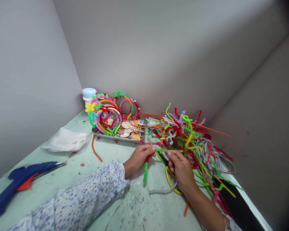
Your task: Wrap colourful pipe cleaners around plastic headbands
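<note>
Between my two hands a green pipe cleaner (162, 150) is stretched roughly level above the table. My left hand (140, 157) pinches its left end, and a red and green pipe-cleaner piece (145, 171) hangs below those fingers. Thumb and fingers of my right hand (181, 168) are closed on the green pipe cleaner farther right. Partly under my right hand lies a yellow-handled tool (169, 180); its working end is mostly hidden. Beside it a grey pipe cleaner (162, 192) curves on the table.
A metal tray (118, 139) holds cut-out shapes and colourful fuzzy headbands (106, 118). To the right spreads a tangled heap of pipe cleaners (190, 138). A blue glue gun (24, 179) and a plastic bag (67, 140) lie left. Walls bound the table (86, 170); a light-blue-lidded container (89, 93) stands behind.
</note>
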Available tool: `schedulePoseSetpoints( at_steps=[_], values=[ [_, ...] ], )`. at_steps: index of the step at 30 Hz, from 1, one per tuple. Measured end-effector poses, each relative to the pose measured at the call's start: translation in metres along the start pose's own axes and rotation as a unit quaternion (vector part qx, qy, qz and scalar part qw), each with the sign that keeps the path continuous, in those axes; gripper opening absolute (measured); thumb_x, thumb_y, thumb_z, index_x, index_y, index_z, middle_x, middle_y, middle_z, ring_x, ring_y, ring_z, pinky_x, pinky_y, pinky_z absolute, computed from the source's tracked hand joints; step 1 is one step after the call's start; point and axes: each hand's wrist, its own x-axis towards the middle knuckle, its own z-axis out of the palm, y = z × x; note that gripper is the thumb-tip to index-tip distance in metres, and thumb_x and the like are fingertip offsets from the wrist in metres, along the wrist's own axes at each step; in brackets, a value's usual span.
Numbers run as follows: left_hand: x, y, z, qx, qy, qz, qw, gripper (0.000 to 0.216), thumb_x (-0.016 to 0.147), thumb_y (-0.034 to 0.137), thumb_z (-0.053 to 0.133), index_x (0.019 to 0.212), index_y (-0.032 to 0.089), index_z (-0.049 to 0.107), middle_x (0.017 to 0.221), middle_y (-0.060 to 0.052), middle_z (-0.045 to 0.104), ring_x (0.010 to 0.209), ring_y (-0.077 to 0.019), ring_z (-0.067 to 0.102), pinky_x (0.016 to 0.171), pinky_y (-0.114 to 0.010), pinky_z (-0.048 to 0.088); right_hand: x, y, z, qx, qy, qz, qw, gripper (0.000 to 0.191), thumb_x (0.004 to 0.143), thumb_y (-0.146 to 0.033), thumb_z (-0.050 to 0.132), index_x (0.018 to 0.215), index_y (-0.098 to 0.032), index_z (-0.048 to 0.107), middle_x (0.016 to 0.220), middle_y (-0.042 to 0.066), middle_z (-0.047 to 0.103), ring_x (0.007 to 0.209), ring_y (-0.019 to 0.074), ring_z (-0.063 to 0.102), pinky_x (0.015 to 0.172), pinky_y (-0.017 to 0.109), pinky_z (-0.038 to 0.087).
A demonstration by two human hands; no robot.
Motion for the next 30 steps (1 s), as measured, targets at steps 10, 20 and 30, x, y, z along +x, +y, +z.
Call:
schedulePoseSetpoints(
  at_steps=[10,20,30],
  values=[
    [-0.0016,0.0003,-0.0005,0.021,-0.007,0.008,1.000,0.041,0.079,0.051,0.050,0.066,0.013,0.056,0.051,0.004,0.039,0.048,-0.0076,0.033,0.047,-0.022,0.023,0.0000,0.0003,-0.0003,-0.005,-0.022,-0.004,1.000,0.029,0.074,-0.046,0.062,0.082,-0.018,0.060,0.047,-0.007,0.045,0.038,0.0055,0.033,0.037,0.017,0.025],
    [-0.0021,0.0017,0.0022,0.057,-0.015,-0.002,0.998,0.038,0.077,0.048,0.052,0.059,0.015,0.047,0.048,0.006,0.033,0.046,-0.0067,0.027,0.046,-0.023,0.019,-0.0033,-0.0008,0.0000,-0.066,-0.041,-0.022,0.997,0.030,0.075,-0.049,0.060,0.080,-0.019,0.060,0.047,-0.007,0.041,0.039,0.0080,0.033,0.038,0.019,0.025],
    [-0.0042,0.0032,0.0026,0.048,-0.022,0.012,0.999,0.036,0.080,0.043,0.049,0.057,0.016,0.044,0.050,0.006,0.033,0.047,-0.0069,0.027,0.048,-0.023,0.020,-0.0020,0.0006,0.0006,-0.077,-0.040,-0.017,0.996,0.031,0.076,-0.049,0.060,0.083,-0.019,0.061,0.048,-0.007,0.041,0.041,0.0075,0.033,0.038,0.019,0.025]
  ],
)
